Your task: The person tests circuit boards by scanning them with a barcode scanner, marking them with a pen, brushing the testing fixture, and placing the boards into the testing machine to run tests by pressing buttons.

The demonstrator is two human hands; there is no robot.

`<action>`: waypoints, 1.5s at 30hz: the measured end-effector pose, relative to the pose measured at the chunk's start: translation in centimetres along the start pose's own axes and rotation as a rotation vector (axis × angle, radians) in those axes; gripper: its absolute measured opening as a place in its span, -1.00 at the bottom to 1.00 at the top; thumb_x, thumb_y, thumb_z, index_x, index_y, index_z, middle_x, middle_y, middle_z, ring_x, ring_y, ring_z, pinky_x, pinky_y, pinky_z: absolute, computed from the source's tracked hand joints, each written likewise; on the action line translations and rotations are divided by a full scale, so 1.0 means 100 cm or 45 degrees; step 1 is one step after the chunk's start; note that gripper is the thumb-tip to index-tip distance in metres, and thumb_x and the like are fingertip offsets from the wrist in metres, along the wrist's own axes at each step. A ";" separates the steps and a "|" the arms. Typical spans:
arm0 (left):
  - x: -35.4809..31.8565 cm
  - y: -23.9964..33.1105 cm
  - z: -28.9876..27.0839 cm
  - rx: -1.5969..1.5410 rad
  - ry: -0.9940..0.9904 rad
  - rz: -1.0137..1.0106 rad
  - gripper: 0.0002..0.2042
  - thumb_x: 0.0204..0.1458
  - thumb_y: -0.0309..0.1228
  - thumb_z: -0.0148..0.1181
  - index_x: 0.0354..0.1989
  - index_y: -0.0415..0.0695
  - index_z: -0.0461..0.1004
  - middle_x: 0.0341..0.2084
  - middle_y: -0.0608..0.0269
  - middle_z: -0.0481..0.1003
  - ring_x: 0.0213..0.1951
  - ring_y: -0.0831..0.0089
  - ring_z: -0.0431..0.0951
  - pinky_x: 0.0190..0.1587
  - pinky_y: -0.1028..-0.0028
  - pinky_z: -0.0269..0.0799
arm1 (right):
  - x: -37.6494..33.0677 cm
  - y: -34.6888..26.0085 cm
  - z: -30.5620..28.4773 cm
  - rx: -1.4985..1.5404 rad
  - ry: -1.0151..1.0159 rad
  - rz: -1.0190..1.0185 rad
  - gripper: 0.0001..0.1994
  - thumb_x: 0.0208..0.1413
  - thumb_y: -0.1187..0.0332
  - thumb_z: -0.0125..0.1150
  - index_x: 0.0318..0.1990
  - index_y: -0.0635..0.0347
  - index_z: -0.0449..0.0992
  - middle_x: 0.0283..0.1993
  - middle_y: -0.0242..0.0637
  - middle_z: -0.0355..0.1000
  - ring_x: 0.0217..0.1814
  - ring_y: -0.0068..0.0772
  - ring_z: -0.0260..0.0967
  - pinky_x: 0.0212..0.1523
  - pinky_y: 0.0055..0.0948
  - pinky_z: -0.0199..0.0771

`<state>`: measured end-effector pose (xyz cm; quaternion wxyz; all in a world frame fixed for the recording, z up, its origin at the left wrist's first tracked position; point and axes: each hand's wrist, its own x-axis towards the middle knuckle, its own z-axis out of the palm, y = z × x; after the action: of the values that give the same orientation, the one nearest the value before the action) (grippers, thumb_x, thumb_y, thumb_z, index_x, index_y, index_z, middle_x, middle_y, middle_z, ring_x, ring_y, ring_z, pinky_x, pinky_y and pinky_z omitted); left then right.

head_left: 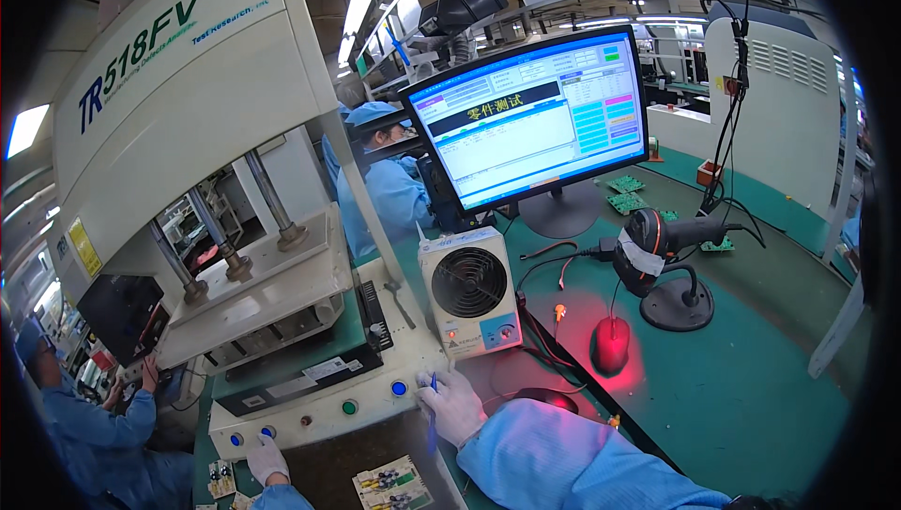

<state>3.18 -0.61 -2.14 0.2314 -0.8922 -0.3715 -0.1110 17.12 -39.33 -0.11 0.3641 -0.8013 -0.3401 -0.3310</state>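
My left hand (268,462), in a white glove, reaches up to the front panel (310,427) of a large white press machine (188,69). Its outstretched fingers touch or nearly touch a blue button (267,432). A blue pen (432,421) is gripped in my right hand (455,408), also gloved, which rests at the panel's right end near another blue button (399,388). Over a dark green and black fixture (310,371) sits the press plate (258,318). Below the panel, between my hands, lies a circuit board with components (392,485).
Right of the press stand a white fan unit (467,287) and a lit monitor (535,121). A barcode scanner on a stand (648,252), a red-lit mouse (610,346) and cables occupy the green bench (741,388). More boards (222,479) lie lower left. Co-workers in blue (103,435) work nearby.
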 end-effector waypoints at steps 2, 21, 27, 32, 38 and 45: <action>0.000 0.000 0.000 0.011 0.003 0.003 -0.71 0.14 -0.43 -0.02 0.02 -0.21 0.40 -0.37 0.12 0.55 -0.34 0.22 0.58 -0.35 0.31 0.47 | 0.000 0.000 0.001 -0.002 -0.025 0.038 -0.88 -0.04 0.40 0.11 -0.30 0.11 0.45 -0.25 -0.19 0.47 -0.01 -0.10 0.36 0.19 -0.08 0.22; 0.006 -0.002 0.007 -0.240 -0.078 -0.148 -0.74 0.16 -0.44 -0.06 -0.04 -0.24 0.43 -0.32 0.06 0.54 -0.28 0.18 0.56 -0.27 0.29 0.47 | -0.002 0.005 0.007 0.039 0.031 -0.029 -0.90 -0.04 0.39 0.09 -0.34 0.11 0.44 -0.26 -0.18 0.47 -0.01 -0.12 0.36 0.26 0.02 0.14; 0.005 -0.003 0.006 -0.224 -0.094 -0.100 -0.72 0.16 -0.42 -0.05 0.00 -0.25 0.40 -0.32 0.07 0.54 -0.27 0.19 0.55 -0.26 0.30 0.46 | -0.002 0.004 0.005 0.034 -0.017 -0.015 -0.89 -0.07 0.38 0.12 -0.34 0.12 0.44 -0.17 -0.17 0.48 -0.01 -0.12 0.35 0.28 0.04 0.12; 0.001 -0.001 -0.004 -0.081 -0.153 -0.049 -0.68 0.16 -0.42 -0.04 0.07 -0.24 0.35 -0.38 0.09 0.55 -0.32 0.21 0.57 -0.28 0.32 0.46 | -0.001 0.002 0.002 0.041 0.002 -0.019 -0.89 -0.07 0.39 0.12 -0.35 0.13 0.42 -0.12 -0.15 0.47 -0.01 -0.12 0.35 0.29 0.07 0.11; 0.004 -0.003 0.009 0.045 -0.069 0.031 -0.65 0.17 -0.41 -0.05 0.12 -0.23 0.32 -0.40 0.09 0.56 -0.33 0.24 0.57 -0.30 0.34 0.45 | -0.001 0.004 0.005 0.010 -0.027 -0.036 -0.91 -0.06 0.38 0.11 -0.37 0.14 0.41 -0.12 -0.13 0.47 -0.03 -0.12 0.34 0.29 0.09 0.09; 0.006 -0.006 0.018 -0.179 -0.058 -0.113 -0.64 0.17 -0.40 -0.06 0.13 -0.21 0.32 -0.40 0.10 0.57 -0.34 0.25 0.58 -0.30 0.34 0.44 | -0.001 0.004 0.003 0.019 -0.084 -0.019 -0.90 -0.05 0.38 0.12 -0.36 0.14 0.41 -0.09 -0.13 0.46 -0.01 -0.11 0.34 0.29 0.08 0.09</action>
<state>3.21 0.98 -3.32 0.1545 -0.8912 -0.4072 -0.1268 17.48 -39.27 -0.48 0.3562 -0.8065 -0.3606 -0.3045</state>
